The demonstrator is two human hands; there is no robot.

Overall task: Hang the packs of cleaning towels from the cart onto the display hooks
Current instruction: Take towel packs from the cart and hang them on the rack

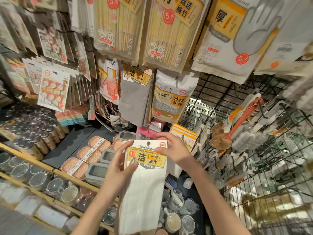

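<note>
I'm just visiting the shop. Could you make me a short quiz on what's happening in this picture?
1. True or false: both hands hold the white towel pack.
2. What colour are the towels already hanging on the display? A) grey B) green C) blue
3. Fill in: the pack's card has a small ___ near its top edge for the hook.

Key
1. True: the left hand pinches the card's left edge, and the right hand has its grip on the top right corner.
2. A
3. hole
</note>
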